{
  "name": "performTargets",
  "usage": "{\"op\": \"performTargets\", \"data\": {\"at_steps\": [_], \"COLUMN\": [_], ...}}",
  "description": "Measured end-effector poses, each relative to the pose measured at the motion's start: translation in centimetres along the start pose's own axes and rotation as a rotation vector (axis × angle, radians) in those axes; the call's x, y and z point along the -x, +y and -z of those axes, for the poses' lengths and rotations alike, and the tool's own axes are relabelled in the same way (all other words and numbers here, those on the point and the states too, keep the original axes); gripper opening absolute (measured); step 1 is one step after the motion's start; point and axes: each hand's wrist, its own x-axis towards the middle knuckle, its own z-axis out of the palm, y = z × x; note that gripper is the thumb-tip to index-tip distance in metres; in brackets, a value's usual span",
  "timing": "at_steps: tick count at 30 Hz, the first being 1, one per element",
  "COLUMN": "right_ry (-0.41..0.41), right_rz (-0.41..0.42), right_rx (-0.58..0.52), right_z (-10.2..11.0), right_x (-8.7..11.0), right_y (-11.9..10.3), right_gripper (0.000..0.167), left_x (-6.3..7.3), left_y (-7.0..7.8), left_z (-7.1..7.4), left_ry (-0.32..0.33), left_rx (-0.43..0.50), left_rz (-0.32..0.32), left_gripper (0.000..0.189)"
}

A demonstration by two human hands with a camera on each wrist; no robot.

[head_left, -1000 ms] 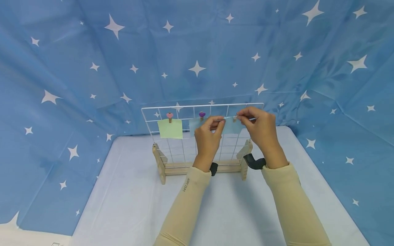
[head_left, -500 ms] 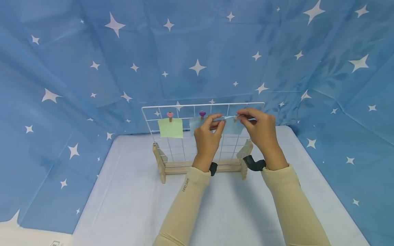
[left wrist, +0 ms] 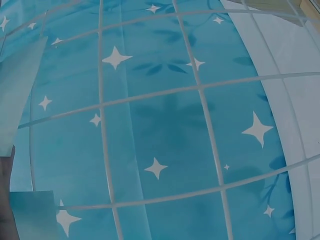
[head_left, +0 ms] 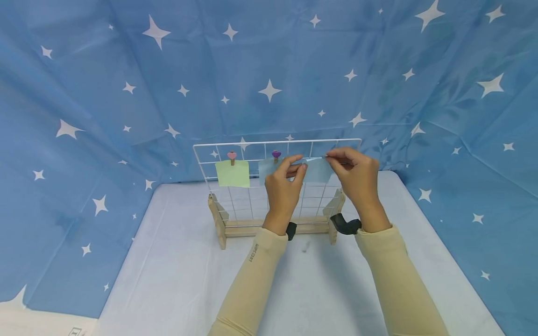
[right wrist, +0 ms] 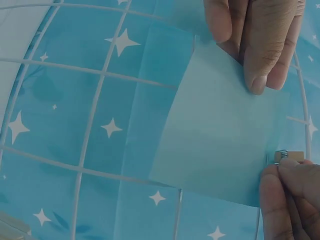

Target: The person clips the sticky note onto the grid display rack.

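Observation:
A pale blue paper note point(head_left: 318, 170) lies in front of a white wire grid point(head_left: 277, 142), near its upper right. My left hand point(head_left: 284, 191) pinches the note's upper left edge, its thumb point(right wrist: 259, 82) on the front face. My right hand point(head_left: 357, 175) is at the note's upper right, where its thumb and fingers pinch a small wooden clothespin point(right wrist: 295, 156) with a metal spring. Most of the clothespin is hidden by the fingers. The left wrist view shows only a sliver of the left hand point(left wrist: 6, 200), beside the note point(left wrist: 20, 90).
A green note point(head_left: 233, 175) hangs from a pink heart clothespin point(head_left: 232, 157). Another blue note point(head_left: 265, 170) hangs under a purple heart clothespin point(head_left: 276, 155), partly behind the left hand. A wooden base point(head_left: 235, 231) supports the grid. A small blurred speck point(head_left: 305, 247) shows over the white table point(head_left: 168, 261).
The clothespin seen in front of the blue note has gone behind the right fingers, which have shifted slightly right. A small blurred speck has appeared below the grid. The left hand stays put.

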Motion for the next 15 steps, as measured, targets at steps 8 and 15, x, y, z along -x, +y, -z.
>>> {"op": "performTargets", "data": {"at_steps": [8,15], "right_ry": [0.034,0.047], "right_rz": [-0.027,-0.084], "right_rx": [-0.046,-0.144], "right_z": [-0.1,0.2], "right_x": [0.6,1.3], "right_y": [0.2,0.7], "right_gripper": [0.012,0.019], "left_x": [0.5,1.3], "left_y": [-0.4,-0.9], "left_z": [0.6,1.7], "left_ry": [0.045,0.057], "left_rx": [0.008,0.061], "left_rz": [-0.055,-0.038], "left_gripper": [0.021,0.023]}}
